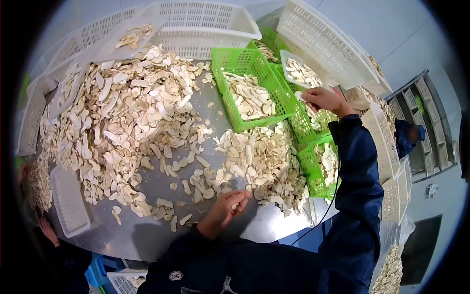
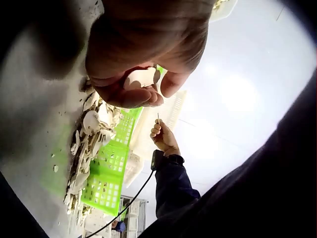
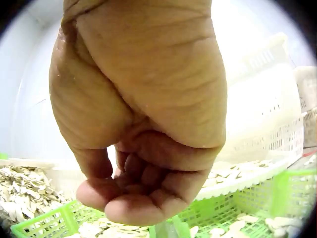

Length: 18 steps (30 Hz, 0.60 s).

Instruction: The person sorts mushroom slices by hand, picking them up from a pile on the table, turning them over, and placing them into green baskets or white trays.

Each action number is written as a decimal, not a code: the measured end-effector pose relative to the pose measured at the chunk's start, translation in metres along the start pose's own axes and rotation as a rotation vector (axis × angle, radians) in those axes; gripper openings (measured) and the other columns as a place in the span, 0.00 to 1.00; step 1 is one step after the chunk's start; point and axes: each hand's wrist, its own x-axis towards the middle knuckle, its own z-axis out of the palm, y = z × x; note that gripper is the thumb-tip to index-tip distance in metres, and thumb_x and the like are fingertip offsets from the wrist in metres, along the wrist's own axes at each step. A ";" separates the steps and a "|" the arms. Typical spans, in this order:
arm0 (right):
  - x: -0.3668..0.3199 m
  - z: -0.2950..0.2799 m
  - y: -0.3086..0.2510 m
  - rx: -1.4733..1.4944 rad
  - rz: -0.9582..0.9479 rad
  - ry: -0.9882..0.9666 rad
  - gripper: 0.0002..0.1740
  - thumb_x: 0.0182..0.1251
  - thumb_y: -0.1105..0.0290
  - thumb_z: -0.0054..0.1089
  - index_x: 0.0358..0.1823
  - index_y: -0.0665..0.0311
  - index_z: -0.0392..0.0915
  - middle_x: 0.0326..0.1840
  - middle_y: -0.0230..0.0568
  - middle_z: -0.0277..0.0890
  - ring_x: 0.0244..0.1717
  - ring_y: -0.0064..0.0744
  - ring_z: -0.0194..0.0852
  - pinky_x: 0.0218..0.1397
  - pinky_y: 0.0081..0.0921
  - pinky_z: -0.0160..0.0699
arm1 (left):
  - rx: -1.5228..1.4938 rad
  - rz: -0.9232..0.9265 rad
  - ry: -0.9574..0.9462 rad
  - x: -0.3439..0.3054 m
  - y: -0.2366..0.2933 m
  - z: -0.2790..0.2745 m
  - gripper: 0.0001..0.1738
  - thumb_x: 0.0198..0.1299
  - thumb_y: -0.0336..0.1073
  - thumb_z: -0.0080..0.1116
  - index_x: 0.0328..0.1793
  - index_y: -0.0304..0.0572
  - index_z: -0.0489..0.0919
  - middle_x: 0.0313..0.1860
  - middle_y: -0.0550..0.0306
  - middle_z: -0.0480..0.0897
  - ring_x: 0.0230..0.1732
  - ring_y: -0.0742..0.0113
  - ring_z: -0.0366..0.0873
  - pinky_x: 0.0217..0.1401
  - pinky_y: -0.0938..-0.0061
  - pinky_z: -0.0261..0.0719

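Note:
Pale mushroom slices (image 1: 137, 112) lie heaped across a steel table (image 1: 156, 240). My left hand (image 1: 234, 202) rests at the near edge of a smaller pile (image 1: 264, 161), fingers curled round a slice (image 2: 141, 79). My right hand (image 1: 313, 99) is raised over the green baskets (image 1: 252, 88) and pinches a thin white slice (image 1: 299, 96). That hand also shows in the left wrist view, the right hand (image 2: 161, 136) with the slice (image 2: 158, 117) upright in its fingertips. In the right wrist view the fingers (image 3: 143, 198) are curled tight and hide what they hold.
Several green baskets (image 1: 318, 166) with slices stand along the right edge. White crates (image 1: 205, 24) are stacked at the back, and a white tray (image 1: 68, 201) lies at the left. Another person (image 1: 409, 134) is at the far right, and someone's hand (image 1: 49, 230) at the lower left.

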 end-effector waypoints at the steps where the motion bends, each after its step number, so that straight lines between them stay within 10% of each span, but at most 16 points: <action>1: -0.003 -0.005 0.002 -0.075 0.021 0.029 0.20 0.74 0.57 0.53 0.25 0.63 0.73 0.17 0.27 0.69 0.17 0.18 0.66 0.24 0.19 0.68 | -0.002 -0.003 -0.001 -0.001 0.001 0.001 0.14 0.69 0.39 0.52 0.51 0.35 0.78 0.26 0.63 0.71 0.27 0.74 0.66 0.28 0.80 0.62; 6: -0.024 -0.025 0.025 -0.657 0.167 0.310 0.18 0.62 0.62 0.58 0.43 0.69 0.84 0.31 0.49 0.85 0.26 0.34 0.86 0.32 0.30 0.84 | 0.003 -0.028 -0.076 -0.001 0.000 -0.005 0.17 0.73 0.42 0.49 0.58 0.39 0.75 0.24 0.69 0.66 0.26 0.77 0.62 0.27 0.82 0.58; 9: -0.044 -0.012 0.034 -0.837 0.021 0.461 0.18 0.56 0.65 0.63 0.45 0.69 0.82 0.35 0.55 0.83 0.44 0.55 0.80 0.60 0.42 0.72 | -0.256 0.034 -0.216 0.005 -0.012 -0.019 0.22 0.75 0.48 0.43 0.61 0.38 0.73 0.25 0.68 0.65 0.27 0.76 0.61 0.29 0.79 0.60; 14: -0.112 0.077 -0.060 -0.620 -0.218 0.338 0.18 0.65 0.73 0.60 0.56 0.68 0.76 0.35 0.47 0.84 0.29 0.38 0.82 0.34 0.32 0.77 | -0.557 0.132 -0.132 0.002 0.005 -0.002 0.36 0.75 0.58 0.35 0.70 0.29 0.65 0.50 0.50 0.74 0.54 0.58 0.70 0.60 0.66 0.68; 18: -0.175 0.155 -0.085 -0.484 -0.188 0.185 0.19 0.64 0.73 0.61 0.57 0.63 0.77 0.43 0.47 0.84 0.35 0.41 0.84 0.41 0.31 0.83 | -0.577 0.128 -0.126 0.000 0.007 0.003 0.44 0.73 0.61 0.33 0.74 0.19 0.56 0.73 0.38 0.63 0.76 0.49 0.57 0.80 0.59 0.52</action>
